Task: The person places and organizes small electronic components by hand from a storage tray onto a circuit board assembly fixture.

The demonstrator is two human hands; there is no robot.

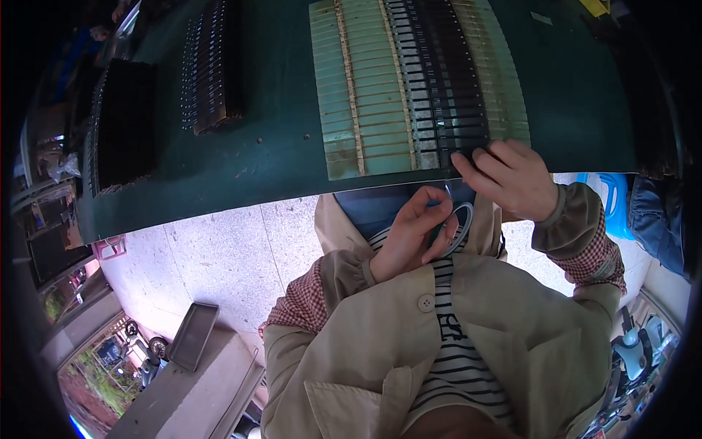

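Observation:
In front of me a pale green slotted board [380, 110] lies on the table, ribbed crosswise. Long dark strips [457, 95] with small pale marks run along its right half. My left hand [420, 225] is closed at the board's near edge, round what looks like a narrow roll of clear tape [465, 227]. A thin shiny length rises from the fingertips toward the board. My right hand [512, 178] rests its spread fingertips on the near ends of the dark strips, the index finger beside that length. Whether it pinches anything is hidden.
Dark green table [281, 95] ends just before my body. On its left stand a bundle of dark strips [212, 73] and a black block [124, 128]. A blue stool [618, 205] is below right; a grey metal tray [194, 336] sits lower left.

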